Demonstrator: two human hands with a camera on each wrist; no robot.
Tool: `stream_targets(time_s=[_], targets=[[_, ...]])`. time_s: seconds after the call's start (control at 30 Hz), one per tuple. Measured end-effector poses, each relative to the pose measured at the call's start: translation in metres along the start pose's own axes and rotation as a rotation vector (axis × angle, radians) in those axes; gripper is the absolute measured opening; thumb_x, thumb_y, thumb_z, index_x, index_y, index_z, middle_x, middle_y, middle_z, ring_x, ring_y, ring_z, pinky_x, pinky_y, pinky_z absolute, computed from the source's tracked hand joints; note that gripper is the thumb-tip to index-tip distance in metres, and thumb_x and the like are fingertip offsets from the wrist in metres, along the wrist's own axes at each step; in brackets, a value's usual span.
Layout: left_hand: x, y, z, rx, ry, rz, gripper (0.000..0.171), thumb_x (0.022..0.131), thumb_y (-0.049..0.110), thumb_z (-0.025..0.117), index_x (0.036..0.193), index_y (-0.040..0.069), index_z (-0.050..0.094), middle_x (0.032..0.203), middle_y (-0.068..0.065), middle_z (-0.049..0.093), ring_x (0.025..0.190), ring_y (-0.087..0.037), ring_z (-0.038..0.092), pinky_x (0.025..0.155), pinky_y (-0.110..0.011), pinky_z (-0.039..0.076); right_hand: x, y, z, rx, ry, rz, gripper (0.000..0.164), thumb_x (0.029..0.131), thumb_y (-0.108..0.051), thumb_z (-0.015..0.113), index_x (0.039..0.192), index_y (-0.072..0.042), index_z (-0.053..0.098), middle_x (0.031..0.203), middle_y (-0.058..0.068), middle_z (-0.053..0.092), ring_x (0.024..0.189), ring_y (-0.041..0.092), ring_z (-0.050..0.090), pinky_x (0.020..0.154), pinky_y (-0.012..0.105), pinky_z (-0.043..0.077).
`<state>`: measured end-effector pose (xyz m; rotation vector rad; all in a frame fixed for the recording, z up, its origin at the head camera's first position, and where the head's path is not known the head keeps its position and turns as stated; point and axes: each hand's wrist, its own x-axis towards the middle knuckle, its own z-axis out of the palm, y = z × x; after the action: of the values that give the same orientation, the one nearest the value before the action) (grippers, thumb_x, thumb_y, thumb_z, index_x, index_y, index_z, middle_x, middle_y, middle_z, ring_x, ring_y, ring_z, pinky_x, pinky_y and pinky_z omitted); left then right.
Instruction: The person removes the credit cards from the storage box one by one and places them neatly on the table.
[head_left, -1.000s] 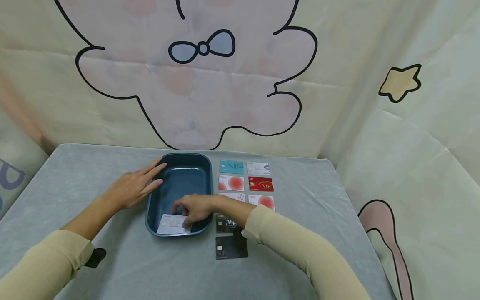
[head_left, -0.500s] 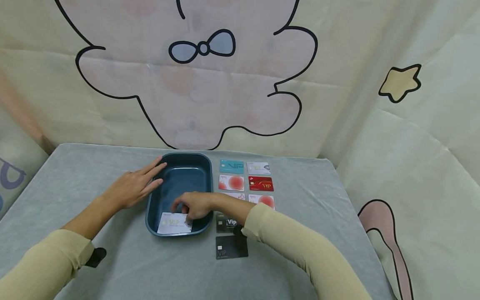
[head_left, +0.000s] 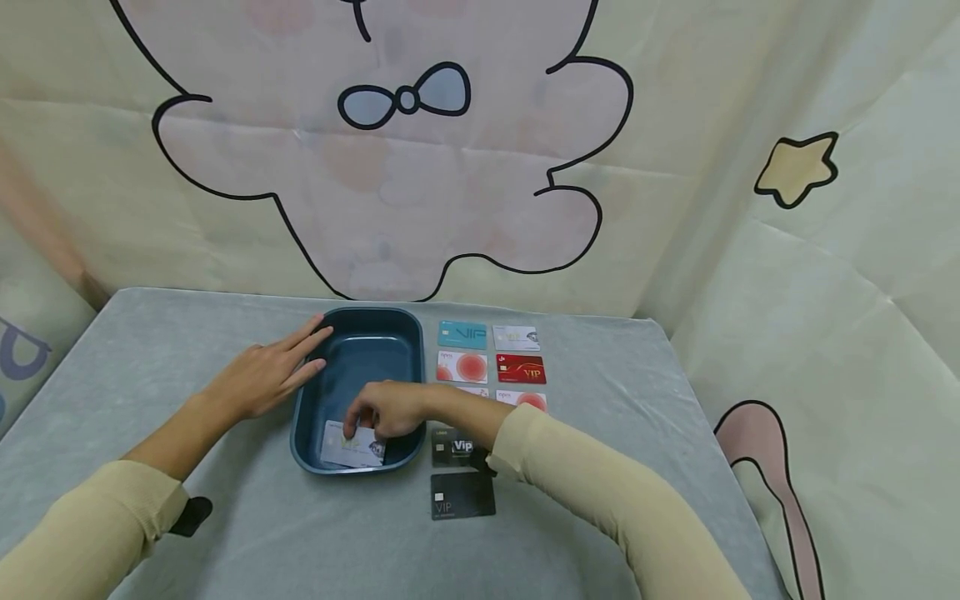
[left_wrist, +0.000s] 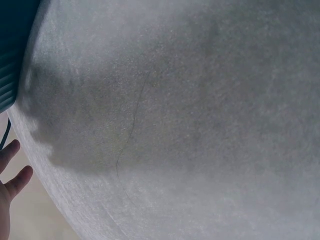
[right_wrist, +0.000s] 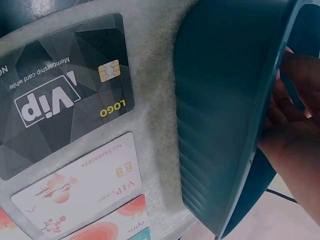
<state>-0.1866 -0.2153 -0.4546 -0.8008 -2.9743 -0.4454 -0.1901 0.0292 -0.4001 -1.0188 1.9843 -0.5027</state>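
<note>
The blue tray (head_left: 363,323) holds a white VIP card (head_left: 358,452) flat near its front end, with the edge of another card peeking out beneath. My right hand (head_left: 390,408) reaches in over the right rim with loosely bent fingers. Its index fingertip touches the white card, and the thumb is close to the card's right part. In the right wrist view the tray wall hides part of this hand (right_wrist: 295,95). My left hand (head_left: 270,375) lies along the left side, extended fingers resting on the tray's rim.
Right of the tray, several cards lie in two columns: a turquoise card (head_left: 462,334), a red card (head_left: 521,368), a grey-black Vip card (head_left: 451,448) and a black VIP card (head_left: 462,495) among them. My right forearm passes over some. A grey cloth (head_left: 600,467) covers the table.
The white card in the tray has shifted slightly right, showing an edge beneath it. My right index finger has come down onto its surface. My left hand has stayed on the rim.
</note>
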Motion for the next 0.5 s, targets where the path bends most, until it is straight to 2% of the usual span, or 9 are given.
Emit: stream_targets(time_s=[0.23,0.5], targets=[[-0.001,0.0,0.0,0.008,-0.002,-0.012,0.057,0.107,0.038,0.043,0.155,0.008,0.034,0.162,-0.018,0.024,0.105,-0.042,0.066,0.088,-0.063,0.049,-0.005,-0.003,-0.003,-0.065,0.029,-0.031,0.036,0.089,0.009,0.062,0.121,-0.006,0.07,0.108,0.002,0.064,0.09,0.008,0.056,0.078,0.013,0.047],[0.001,0.0,0.001,0.017,-0.004,-0.023,0.058,0.106,0.039,0.044,0.155,0.009,0.033,0.162,-0.017,0.024,0.107,-0.041,0.065,0.089,-0.063,0.048,-0.029,-0.005,-0.015,-0.071,0.097,-0.106,0.033,0.092,0.009,0.06,0.122,-0.004,0.069,0.117,0.005,0.067,0.098,0.011,0.059,0.086,0.015,0.048]])
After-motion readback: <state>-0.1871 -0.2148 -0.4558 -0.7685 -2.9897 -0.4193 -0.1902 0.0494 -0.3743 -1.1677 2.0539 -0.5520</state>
